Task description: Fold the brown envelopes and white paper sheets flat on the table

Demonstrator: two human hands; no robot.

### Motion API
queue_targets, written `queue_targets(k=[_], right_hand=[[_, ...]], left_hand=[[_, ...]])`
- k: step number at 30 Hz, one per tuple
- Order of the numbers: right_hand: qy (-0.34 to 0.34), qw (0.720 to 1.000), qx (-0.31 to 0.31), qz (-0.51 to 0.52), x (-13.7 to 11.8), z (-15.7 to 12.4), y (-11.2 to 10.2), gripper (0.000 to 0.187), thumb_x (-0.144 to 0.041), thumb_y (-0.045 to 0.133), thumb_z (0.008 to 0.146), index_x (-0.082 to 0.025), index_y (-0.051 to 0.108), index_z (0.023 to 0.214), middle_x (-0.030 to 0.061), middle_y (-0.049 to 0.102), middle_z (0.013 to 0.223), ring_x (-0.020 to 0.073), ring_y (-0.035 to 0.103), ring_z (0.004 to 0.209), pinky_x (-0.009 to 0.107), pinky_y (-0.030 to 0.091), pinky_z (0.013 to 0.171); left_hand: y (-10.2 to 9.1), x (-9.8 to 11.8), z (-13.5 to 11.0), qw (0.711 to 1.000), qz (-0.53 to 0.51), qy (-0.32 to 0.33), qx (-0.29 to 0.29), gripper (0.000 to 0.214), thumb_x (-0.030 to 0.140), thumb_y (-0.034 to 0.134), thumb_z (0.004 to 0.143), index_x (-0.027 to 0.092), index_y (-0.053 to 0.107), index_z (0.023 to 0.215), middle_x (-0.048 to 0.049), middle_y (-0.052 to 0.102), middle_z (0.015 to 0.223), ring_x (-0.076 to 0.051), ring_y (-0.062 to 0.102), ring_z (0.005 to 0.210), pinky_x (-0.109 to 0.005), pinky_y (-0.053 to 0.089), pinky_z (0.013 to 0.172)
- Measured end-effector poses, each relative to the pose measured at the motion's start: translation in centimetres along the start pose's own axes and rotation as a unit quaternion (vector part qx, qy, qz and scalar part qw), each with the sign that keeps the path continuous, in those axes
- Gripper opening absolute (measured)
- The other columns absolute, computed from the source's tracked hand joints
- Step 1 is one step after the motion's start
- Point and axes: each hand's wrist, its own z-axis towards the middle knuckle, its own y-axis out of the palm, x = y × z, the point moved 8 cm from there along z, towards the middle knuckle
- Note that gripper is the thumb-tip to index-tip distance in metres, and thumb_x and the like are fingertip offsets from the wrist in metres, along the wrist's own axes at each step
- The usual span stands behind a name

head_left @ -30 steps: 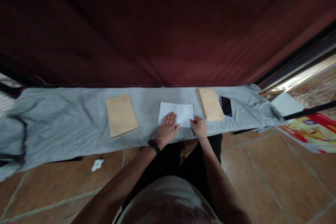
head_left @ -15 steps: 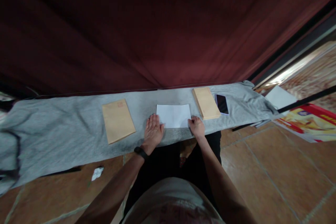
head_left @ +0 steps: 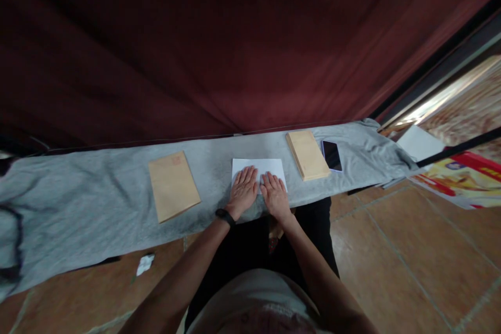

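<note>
A white sheet of paper point(head_left: 256, 163) lies on the grey cloth, its lower part covered by both hands. My left hand point(head_left: 244, 189) rests flat on the paper's left half, fingers stretched out and pointing away from me. On the right half, my right hand point(head_left: 274, 194) lies flat too, its fingers slightly spread. The two thumbs are close together near the paper's middle. To the left is a brown envelope point(head_left: 174, 186). A stack of brown envelopes point(head_left: 308, 155) sits to the right of the paper.
Beside the stack lies a dark-screened phone point(head_left: 332, 156). Grey cloth point(head_left: 97, 193) covers the long narrow surface, with a dark red curtain point(head_left: 235, 62) hanging behind it. A colourful box point(head_left: 465, 177) is at the far right. A white scrap point(head_left: 145, 264) lies on the tiled floor.
Both hands have moved inward from the paper's side edges onto its surface. My right hand has let go of the right edge and its fingers have opened out flat.
</note>
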Motion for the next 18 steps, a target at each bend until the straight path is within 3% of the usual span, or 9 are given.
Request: queue_targets(k=[6,9,13,18], right_hand=[[0.117,0.991,0.049,-0.04,4.6,0.1,-2.4,0.054,-0.035,0.045,0.102,-0.007,0.046,0.148,0.0225,0.046,0.155,0.0342,0.039,0.145,0.052,0.032,0.117],[0.163,0.984,0.047,-0.051,6.1,0.1,-3.7,0.052,-0.036,0.05,0.099,-0.011,0.05,0.145,0.0214,0.05,0.15,0.0351,0.045,0.138,0.05,0.039,0.111],[0.218,0.974,0.03,-0.049,6.9,0.6,-4.6,0.042,-0.038,0.057,0.095,-0.013,0.06,0.129,0.0215,0.063,0.127,0.0331,0.058,0.119,0.044,0.046,0.1],[0.279,0.959,-0.017,0.049,7.9,1.4,-4.1,0.028,-0.035,0.063,0.091,-0.014,0.066,0.108,0.0143,0.072,0.1,0.0263,0.067,0.099,0.033,0.049,0.088]], left_hand=[[-0.3,-2.8,-0.9,0.996,0.019,-0.085,0.035,0.06,0.035,0.027,0.103,0.01,0.033,0.158,-0.0129,0.032,0.164,-0.024,0.023,0.155,-0.046,0.017,0.127],[-0.7,-4.1,-2.1,0.99,0.016,-0.129,0.059,0.063,0.038,0.028,0.103,0.006,0.034,0.157,-0.0169,0.033,0.163,-0.027,0.024,0.155,-0.05,0.02,0.126],[-1.1,-5.0,-3.4,0.984,0.008,-0.156,0.09,0.063,0.038,0.03,0.102,0.007,0.035,0.156,-0.0179,0.036,0.161,-0.029,0.029,0.153,-0.053,0.022,0.126],[-1.1,-5.0,-3.6,0.983,0.013,-0.155,0.098,0.062,0.038,0.03,0.102,0.007,0.036,0.156,-0.0184,0.037,0.161,-0.03,0.03,0.153,-0.053,0.022,0.125]])
